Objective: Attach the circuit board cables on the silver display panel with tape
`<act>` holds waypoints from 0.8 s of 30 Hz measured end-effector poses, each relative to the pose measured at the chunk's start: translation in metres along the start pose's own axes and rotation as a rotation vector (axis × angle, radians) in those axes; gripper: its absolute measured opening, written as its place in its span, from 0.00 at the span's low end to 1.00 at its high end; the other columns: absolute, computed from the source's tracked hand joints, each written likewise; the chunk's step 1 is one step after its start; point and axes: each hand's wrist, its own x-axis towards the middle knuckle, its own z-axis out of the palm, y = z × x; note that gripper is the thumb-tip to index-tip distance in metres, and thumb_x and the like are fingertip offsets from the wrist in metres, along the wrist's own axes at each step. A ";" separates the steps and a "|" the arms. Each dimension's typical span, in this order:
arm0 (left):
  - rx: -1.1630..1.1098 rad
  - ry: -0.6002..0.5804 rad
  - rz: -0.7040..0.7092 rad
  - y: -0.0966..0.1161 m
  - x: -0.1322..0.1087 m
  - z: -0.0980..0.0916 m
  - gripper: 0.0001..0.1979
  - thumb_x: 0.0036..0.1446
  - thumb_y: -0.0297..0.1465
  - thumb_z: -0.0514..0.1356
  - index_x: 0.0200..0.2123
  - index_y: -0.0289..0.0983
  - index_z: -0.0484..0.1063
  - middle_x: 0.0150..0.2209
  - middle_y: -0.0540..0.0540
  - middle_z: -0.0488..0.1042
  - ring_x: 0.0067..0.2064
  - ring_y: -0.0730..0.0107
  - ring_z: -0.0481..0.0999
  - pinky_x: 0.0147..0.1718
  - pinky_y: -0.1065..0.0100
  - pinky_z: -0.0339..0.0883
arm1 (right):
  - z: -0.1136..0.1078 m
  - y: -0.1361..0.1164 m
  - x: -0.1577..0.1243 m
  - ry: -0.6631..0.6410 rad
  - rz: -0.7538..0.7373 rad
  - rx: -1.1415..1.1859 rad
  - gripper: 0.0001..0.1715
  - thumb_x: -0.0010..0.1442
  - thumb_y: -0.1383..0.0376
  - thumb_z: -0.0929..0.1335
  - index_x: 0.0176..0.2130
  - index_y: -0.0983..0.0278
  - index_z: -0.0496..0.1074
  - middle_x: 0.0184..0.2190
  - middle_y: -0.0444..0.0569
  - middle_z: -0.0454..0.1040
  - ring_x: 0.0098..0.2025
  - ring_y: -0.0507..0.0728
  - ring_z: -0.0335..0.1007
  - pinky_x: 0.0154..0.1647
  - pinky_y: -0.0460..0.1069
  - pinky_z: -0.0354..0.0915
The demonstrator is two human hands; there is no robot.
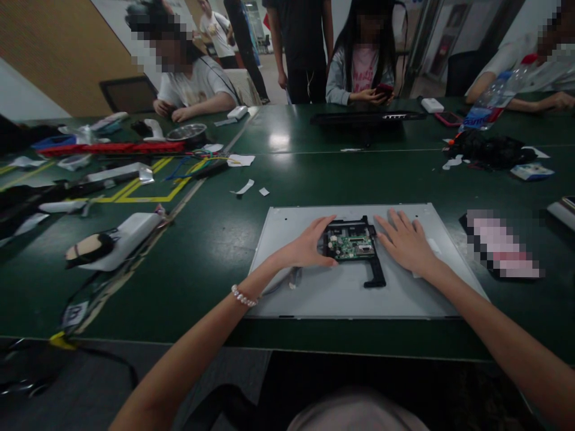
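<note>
A grey flat panel (pixel 341 293) lies face down on the dark green table in front of me. In its middle sits a black bracket (pixel 375 272) that frames a small green circuit board (pixel 351 245). My left hand (pixel 309 244) rests against the bracket's left side, fingers stretched out, thumb by the board's lower left corner. My right hand (pixel 404 239) lies flat on the panel just right of the bracket, fingers spread, holding nothing. A bead bracelet (pixel 244 296) is on my left wrist.
Tools, a red bar (pixel 112 148), a metal bowl (pixel 186 131) and paper scraps litter the left half of the table. A black monitor part (pixel 366 118) lies at the far side, a water bottle (pixel 492 99) and black cables (pixel 492 149) at the right. Other people sit and stand behind the table.
</note>
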 end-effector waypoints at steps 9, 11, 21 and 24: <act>0.069 -0.003 -0.010 0.003 -0.001 0.005 0.54 0.43 0.40 0.68 0.68 0.34 0.45 0.67 0.30 0.50 0.67 0.38 0.50 0.63 0.41 0.48 | -0.004 0.007 0.001 0.122 -0.048 0.401 0.30 0.69 0.53 0.53 0.64 0.61 0.60 0.64 0.57 0.62 0.67 0.66 0.53 0.64 0.69 0.52; 0.067 0.011 -0.005 0.001 -0.001 0.007 0.54 0.43 0.41 0.68 0.68 0.35 0.45 0.67 0.31 0.50 0.67 0.38 0.50 0.63 0.40 0.47 | -0.009 0.003 0.001 0.110 -0.145 0.534 0.34 0.67 0.50 0.57 0.66 0.59 0.53 0.65 0.55 0.60 0.67 0.64 0.53 0.65 0.65 0.53; 0.062 0.031 -0.011 0.005 -0.004 0.012 0.57 0.41 0.45 0.69 0.69 0.37 0.45 0.66 0.31 0.52 0.66 0.38 0.50 0.63 0.39 0.46 | -0.018 -0.008 -0.003 -0.081 -0.336 0.572 0.50 0.57 0.47 0.68 0.69 0.52 0.43 0.70 0.50 0.46 0.70 0.67 0.45 0.67 0.66 0.52; 0.071 -0.003 0.002 0.007 -0.006 0.004 0.55 0.43 0.46 0.68 0.69 0.38 0.43 0.68 0.32 0.48 0.67 0.42 0.49 0.63 0.43 0.48 | -0.019 -0.007 -0.003 -0.093 -0.327 0.562 0.50 0.57 0.47 0.68 0.69 0.51 0.43 0.70 0.50 0.46 0.69 0.67 0.46 0.66 0.65 0.53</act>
